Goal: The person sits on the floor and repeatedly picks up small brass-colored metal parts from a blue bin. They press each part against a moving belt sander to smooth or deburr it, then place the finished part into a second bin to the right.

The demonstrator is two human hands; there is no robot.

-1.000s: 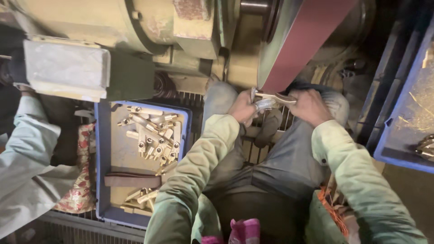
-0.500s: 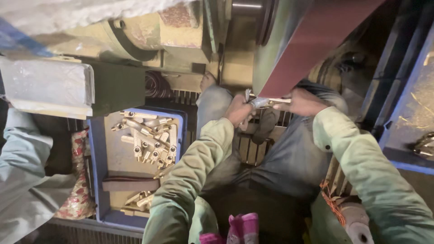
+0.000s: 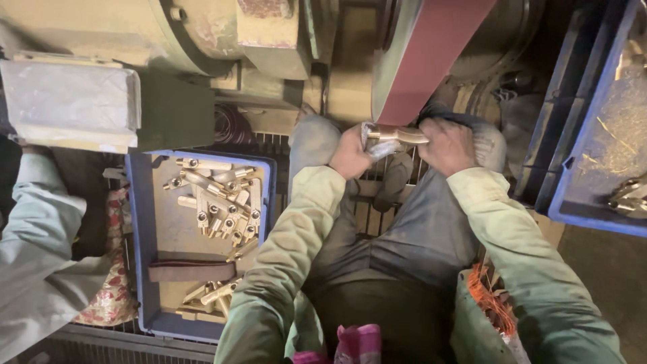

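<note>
Lowered slightly since before, left hand (image 3: 350, 154) and right hand (image 3: 448, 145) clamp a curved brass fitting (image 3: 397, 137) between their fingers, against the reddish-brown sanding belt (image 3: 431, 61).

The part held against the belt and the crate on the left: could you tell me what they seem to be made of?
The part, held by the left hand and right hand, looks like brass: pale gold with a dull metallic sheen. The crate looks like moulded plastic: matt blue, with thick rounded walls.
</note>
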